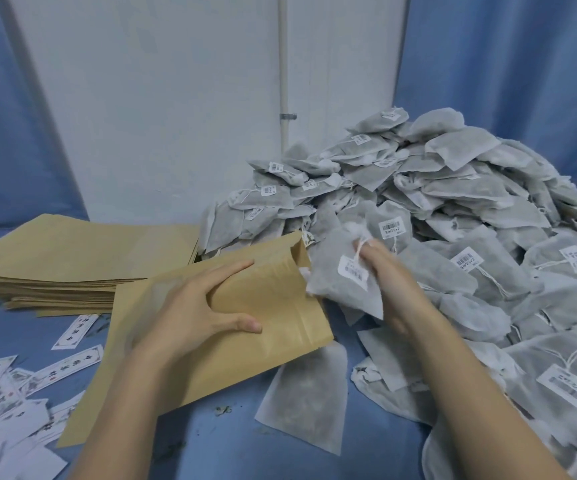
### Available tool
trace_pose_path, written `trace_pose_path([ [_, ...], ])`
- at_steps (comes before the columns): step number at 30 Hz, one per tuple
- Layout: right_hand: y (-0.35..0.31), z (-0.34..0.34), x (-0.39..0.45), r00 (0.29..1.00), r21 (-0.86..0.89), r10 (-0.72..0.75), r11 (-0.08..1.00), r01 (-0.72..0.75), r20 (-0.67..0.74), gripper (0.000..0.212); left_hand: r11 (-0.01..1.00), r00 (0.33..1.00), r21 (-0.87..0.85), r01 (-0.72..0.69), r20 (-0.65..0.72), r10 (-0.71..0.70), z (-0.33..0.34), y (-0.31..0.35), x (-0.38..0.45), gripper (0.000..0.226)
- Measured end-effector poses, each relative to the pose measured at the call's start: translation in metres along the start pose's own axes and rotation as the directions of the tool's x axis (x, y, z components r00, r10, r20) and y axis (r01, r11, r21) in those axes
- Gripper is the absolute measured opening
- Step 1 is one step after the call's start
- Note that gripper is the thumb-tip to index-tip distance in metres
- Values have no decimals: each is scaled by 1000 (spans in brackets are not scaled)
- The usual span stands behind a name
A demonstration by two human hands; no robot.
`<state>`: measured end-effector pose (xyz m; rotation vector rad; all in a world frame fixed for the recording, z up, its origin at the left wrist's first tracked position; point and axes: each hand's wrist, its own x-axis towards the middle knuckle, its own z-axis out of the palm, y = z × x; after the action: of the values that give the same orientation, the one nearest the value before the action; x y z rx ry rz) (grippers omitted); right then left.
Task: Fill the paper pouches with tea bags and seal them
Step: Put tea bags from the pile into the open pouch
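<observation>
1. Holding item: paper pouch point(245, 327), brown kraft, lying tilted on the blue cloth point(211, 445) with its open mouth turned right, toward the pile. Left hand point(197, 306) rests on top, fingers spread and curled over the far edge, thumb pressed on the near face; judged to steady the pouch and keep the mouth gaping for loading.
2. Item in transit: tea bag point(339, 275), grey mesh with a white barcode tag, its lower corner at the pouch mouth, not yet inside. Right hand point(380, 268) pinches its upper edge near the string, fingertips together; a grip that leaves the bag's body free to slide in.
3. Stock: heap of tea bags point(453, 202), right of the pouch, close by the right hand.
4. Stock: stack of flat pouches point(72, 261), behind the left hand, awaiting filling.
5. Loose item: one tea bag on the cloth point(308, 393), partly under the pouch's near corner.
6. Sundries: printed labels point(20, 393) scattered at lower left, possibly for sealing.
</observation>
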<state>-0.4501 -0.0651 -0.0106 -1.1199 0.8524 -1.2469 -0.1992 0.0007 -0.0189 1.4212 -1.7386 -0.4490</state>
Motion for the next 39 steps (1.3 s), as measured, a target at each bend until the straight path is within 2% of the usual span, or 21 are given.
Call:
trace_pose_path([
  [3, -6, -13, 6, 914, 21, -138, 987, 157, -381, 3, 1000, 1000, -7, -2, -10, 2, -2, -2, 2, 84],
  [4, -6, -17, 7, 881, 37, -174, 977, 212, -441, 8, 1000, 1000, -18, -2, -10, 2, -2, -2, 2, 85],
  [6, -5, -19, 5, 875, 76, -215, 959, 274, -433, 17, 999, 1000, -40, -7, -11, 7, -2, -1, 4, 85],
  [10, -1, -5, -4, 941, -35, -247, 969, 246, -233, 18, 998, 999, -58, -17, -34, 15, -1, 1, 4, 84],
  [12, 4, 4, -7, 943, -180, -298, 946, 271, -149, 23, 997, 999, -64, -32, -29, 30, -2, 4, 3, 85],
  [16, 14, 27, -10, 931, -559, -354, 756, 340, 87, 20, 997, 998, -46, -59, 13, 59, 4, 14, 2, 87],
  [18, 9, 30, -10, 944, -687, -219, 648, 330, 248, 3, 998, 996, -5, -65, 58, 66, 10, 19, 2, 86],
  [19, 5, 28, -12, 932, -708, -102, 623, 332, 347, 9, 997, 994, 12, -74, 82, 73, 13, 21, 2, 85],
  [21, -2, 23, -17, 862, -683, 122, 667, 296, 492, 30, 995, 989, 31, -98, 118, 93, 16, 23, 3, 83],
  [23, -5, 22, -23, 837, -628, 155, 734, 258, 525, 26, 994, 987, 40, -106, 128, 100, 18, 23, 4, 80],
  [25, 0, 18, -18, 917, -609, -99, 720, 334, 387, 12, 993, 988, 49, -107, 113, 101, 18, 21, 5, 76],
  [26, 2, 12, -14, 933, -639, -275, 680, 359, 231, 12, 992, 989, 60, -109, 106, 102, 17, 20, 6, 74],
  [27, 2, 5, -10, 910, -681, -408, 648, 341, 68, 13, 991, 990, 70, -111, 94, 104, 17, 19, 6, 74],
  [28, -1, 0, -10, 885, -724, -462, 628, 284, -54, 16, 991, 992, 75, -110, 73, 104, 15, 18, 6, 74],
  [29, -4, -8, -11, 885, -790, -453, 578, 204, -103, 18, 992, 994, 72, -103, 40, 100, 13, 17, 6, 74],
  [30, -5, -15, -11, 924, -870, -374, 480, 113, -87, 20, 994, 996, 62, -93, 5, 93, 11, 16, 6, 73],
  [32, 0, -19, -11, 997, -951, -74, 306, 39, 17, 22, 997, 996, 40, -71, -51, 73, 7, 14, 6, 72],
  [34, 14, -13, -12, 965, -961, 223, 266, 72, 134, 21, 998, 995, 45, -52, -77, 55, 5, 12, 5, 75],
  [35, 22, -8, -14, 935, -962, 312, 258, 89, 170, 32, 998, 996, 51, -41, -83, 45, 4, 12, 5, 76],
  [37, 38, 1, -14, 905, -961, 382, 264, 87, 187, 60, 998, 996, 59, -25, -85, 29, 3, 11, 4, 78],
  [39, 46, 4, -14, 903, -947, 372, 305, 99, 215, 58, 998, 996, 55, -14, -83, 19, 2, 11, 4, 79],
])
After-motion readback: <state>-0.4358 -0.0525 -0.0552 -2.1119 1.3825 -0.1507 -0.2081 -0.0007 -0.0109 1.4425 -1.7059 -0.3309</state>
